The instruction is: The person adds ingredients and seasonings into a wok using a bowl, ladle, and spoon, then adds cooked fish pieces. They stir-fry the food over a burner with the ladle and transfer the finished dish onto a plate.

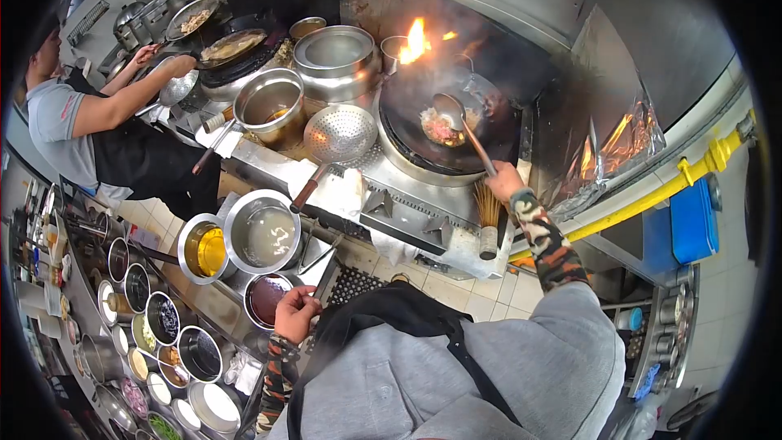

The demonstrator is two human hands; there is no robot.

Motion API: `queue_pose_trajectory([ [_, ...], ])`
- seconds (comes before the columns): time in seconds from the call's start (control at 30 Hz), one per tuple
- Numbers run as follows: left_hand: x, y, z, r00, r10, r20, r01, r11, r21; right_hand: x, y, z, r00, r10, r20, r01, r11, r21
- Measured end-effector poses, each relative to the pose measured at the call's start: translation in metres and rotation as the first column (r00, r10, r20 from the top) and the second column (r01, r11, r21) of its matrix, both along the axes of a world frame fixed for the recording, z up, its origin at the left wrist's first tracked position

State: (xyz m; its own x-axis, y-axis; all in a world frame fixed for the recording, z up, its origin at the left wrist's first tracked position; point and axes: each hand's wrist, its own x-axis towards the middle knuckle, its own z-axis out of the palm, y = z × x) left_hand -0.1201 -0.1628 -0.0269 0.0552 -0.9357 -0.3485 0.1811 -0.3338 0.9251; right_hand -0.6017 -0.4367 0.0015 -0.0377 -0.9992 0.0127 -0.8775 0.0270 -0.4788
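Note:
My right hand [507, 182] is closed around the handle of a ladle [450, 109]. The ladle's bowl rests over pale and pinkish food [440, 129] in a dark, smoking wok [497, 134] on the burner. Flames [416, 42] leap up at the wok's far left edge. My left hand [297, 311] hangs low by my apron, its fingers curled in. It is nearest to a pot of dark red liquid [267, 297]; whatever its fingers may hold is hidden. A bamboo wok brush [487, 220] stands just below my right hand.
Left of the wok are a perforated strainer [341, 134], a pot of liquid [270, 106] and a large covered pot [334, 50]. A bowl of yellow oil [211, 252] and several seasoning containers stand at lower left. A co-worker [90, 118] handles pans. A yellow pipe [652, 200] runs along the right.

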Motion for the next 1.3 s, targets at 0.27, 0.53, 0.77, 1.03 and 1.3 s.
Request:
queue_pose_trajectory([
  [0.27,0.006,-0.011,0.002,0.999,-0.038,-0.008,0.038,0.999,-0.008,0.013,-0.009,0.005,0.999,0.011,0.052,-0.015,0.997,0.078],
  [0.53,0.023,0.007,-0.002,0.998,0.059,0.003,-0.059,0.997,-0.039,0.027,-0.02,-0.007,0.998,-0.068,-0.015,0.07,0.986,0.154],
  [0.77,0.043,0.04,-0.002,0.987,0.163,-0.013,-0.162,0.986,0.04,0.104,0.044,0.048,0.839,-0.098,0.535,0.036,0.992,0.125],
  [1.03,0.087,0.067,0.059,0.968,0.123,-0.217,-0.096,0.987,0.133,0.266,0.114,0.061,0.448,-0.302,0.841,-0.601,0.595,0.534],
  [1.3,0.125,0.095,0.044,0.976,0.045,-0.214,-0.049,0.999,-0.014,0.416,0.111,-0.104,0.595,0.766,0.241,-0.803,0.573,0.161],
])
